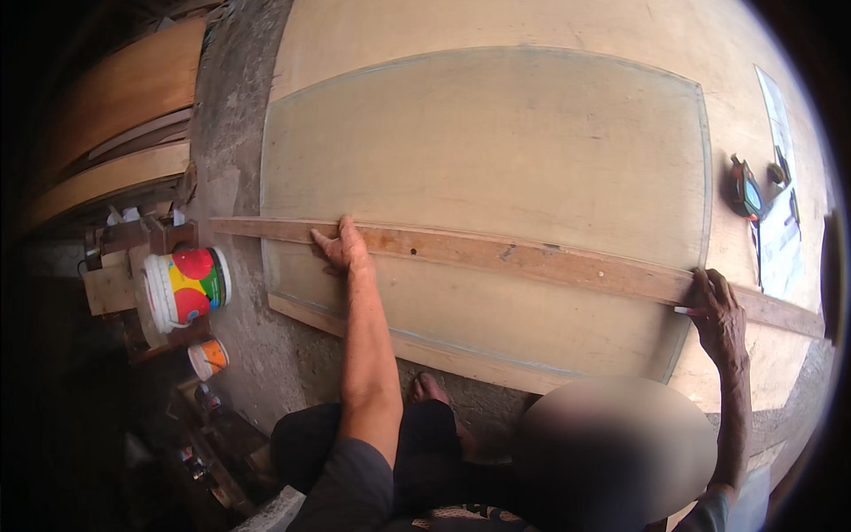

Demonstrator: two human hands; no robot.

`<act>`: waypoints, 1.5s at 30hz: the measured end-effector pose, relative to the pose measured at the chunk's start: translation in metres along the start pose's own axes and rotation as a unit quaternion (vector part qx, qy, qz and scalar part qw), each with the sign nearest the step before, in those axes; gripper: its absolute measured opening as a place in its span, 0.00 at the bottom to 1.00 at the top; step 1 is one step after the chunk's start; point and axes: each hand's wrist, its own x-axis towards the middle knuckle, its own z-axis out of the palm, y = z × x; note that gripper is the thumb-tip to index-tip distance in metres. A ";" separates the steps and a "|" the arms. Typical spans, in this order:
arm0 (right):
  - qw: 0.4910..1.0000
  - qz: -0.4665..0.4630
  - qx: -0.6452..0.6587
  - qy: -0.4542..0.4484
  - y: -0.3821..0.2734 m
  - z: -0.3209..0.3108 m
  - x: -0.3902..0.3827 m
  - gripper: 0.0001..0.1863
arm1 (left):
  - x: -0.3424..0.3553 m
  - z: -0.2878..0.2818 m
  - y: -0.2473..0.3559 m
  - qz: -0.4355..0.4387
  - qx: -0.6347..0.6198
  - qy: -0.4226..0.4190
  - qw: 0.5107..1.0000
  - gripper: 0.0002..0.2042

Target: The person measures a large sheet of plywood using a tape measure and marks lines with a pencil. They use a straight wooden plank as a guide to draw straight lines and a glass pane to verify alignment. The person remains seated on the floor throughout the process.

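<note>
A long wooden strip point(496, 254) lies slantwise across a large see-through sheet with greenish edges point(496, 151), which looks like glass. Under the sheet is a pale plywood board point(399, 27). My left hand point(341, 246) grips the strip left of centre, thumb and fingers spread over it. Far to the right, my right hand point(718, 306) is closed by the strip near the sheet's right edge. Its fingertips touch the strip and pinch a thin white-tipped stick point(687, 310), whose kind I cannot make out.
Dark goggles point(746, 188) and pale sheets point(780, 239) lie on the board's right. A colourful bucket point(188, 285) and small orange-and-white tub point(208, 358) stand left, below wooden boards point(133, 97). A foot point(427, 388) is near the front edge; a blurred oval point(612, 452) hides the lower right.
</note>
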 end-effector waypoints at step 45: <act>0.999 0.022 -0.021 -0.037 -0.014 -0.018 0.001 0.26 | -0.012 -0.007 0.001 0.012 -0.197 -0.043 0.979 0.45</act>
